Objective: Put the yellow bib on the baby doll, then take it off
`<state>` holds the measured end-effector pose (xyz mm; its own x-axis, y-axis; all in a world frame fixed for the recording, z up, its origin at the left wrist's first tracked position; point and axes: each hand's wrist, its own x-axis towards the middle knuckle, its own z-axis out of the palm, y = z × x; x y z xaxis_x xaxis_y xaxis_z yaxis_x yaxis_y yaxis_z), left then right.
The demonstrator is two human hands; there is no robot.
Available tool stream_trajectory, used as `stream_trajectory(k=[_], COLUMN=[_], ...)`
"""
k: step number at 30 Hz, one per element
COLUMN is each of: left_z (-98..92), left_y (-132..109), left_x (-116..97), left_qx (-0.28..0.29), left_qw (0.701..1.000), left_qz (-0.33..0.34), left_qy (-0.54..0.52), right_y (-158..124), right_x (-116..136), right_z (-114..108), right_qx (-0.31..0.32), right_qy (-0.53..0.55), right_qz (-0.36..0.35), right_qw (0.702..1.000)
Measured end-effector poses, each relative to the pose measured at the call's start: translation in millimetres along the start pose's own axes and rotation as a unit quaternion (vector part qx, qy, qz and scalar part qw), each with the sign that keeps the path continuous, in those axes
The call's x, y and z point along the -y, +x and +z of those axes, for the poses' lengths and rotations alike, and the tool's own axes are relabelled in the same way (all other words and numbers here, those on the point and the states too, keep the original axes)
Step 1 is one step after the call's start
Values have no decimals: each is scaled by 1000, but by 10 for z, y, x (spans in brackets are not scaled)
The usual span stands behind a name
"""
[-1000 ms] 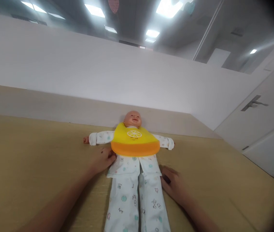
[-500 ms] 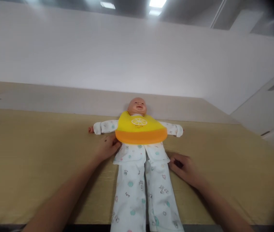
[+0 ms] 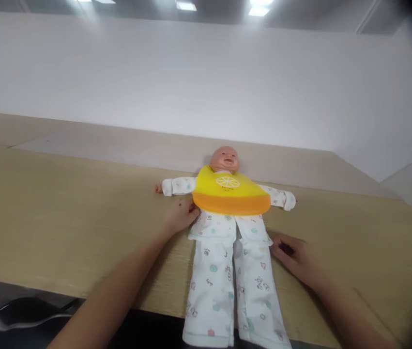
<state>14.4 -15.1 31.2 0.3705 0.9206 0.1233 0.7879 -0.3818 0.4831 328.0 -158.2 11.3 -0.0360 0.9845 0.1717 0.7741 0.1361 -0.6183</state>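
Observation:
A baby doll point(image 3: 224, 160) lies on its back on a light wooden table point(image 3: 64, 213), arms spread. It wears white printed pyjamas point(image 3: 227, 281) and a yellow and orange bib point(image 3: 230, 196) with a lemon print. My left hand point(image 3: 182, 217) rests at the doll's side, fingers curled against the shirt hem just under the bib. My right hand point(image 3: 295, 257) lies on the table at the doll's other hip, fingers bent and touching the shirt's edge. The trouser legs hang past the table's near edge.
A white partition wall point(image 3: 191, 82) rises behind the table, beyond a lighter strip of tabletop. Below the near edge at lower left sits a dark object with a pale cable point(image 3: 20, 320). Ceiling lights show at the top.
The view has tilted down and shifted left, so the doll now sits further right in frame and the table's near edge shows. Both hands stay at the doll's waist.

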Motion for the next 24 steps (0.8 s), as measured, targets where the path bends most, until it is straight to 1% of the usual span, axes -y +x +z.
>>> stream_trajectory(k=[5,11,18,24], left_z=[-18,-44,-66,-90], left_y=[1,47,69,60], left_x=[16,32,39,18], left_qx=[0,23,20,11], left_qw=[1000,999,999,1000], left_qz=[1,-3,-16,-6], left_qy=[6,32,21,12], right_y=[21,36,22,16], right_x=[48,-13,21,8], right_z=[16,60,12,27], right_qx=[-9,-23,-17,-21], right_qy=[7,27,35,56], right_qz=[-2,-1,1,-2], right_qw=[1000,999,999,998])
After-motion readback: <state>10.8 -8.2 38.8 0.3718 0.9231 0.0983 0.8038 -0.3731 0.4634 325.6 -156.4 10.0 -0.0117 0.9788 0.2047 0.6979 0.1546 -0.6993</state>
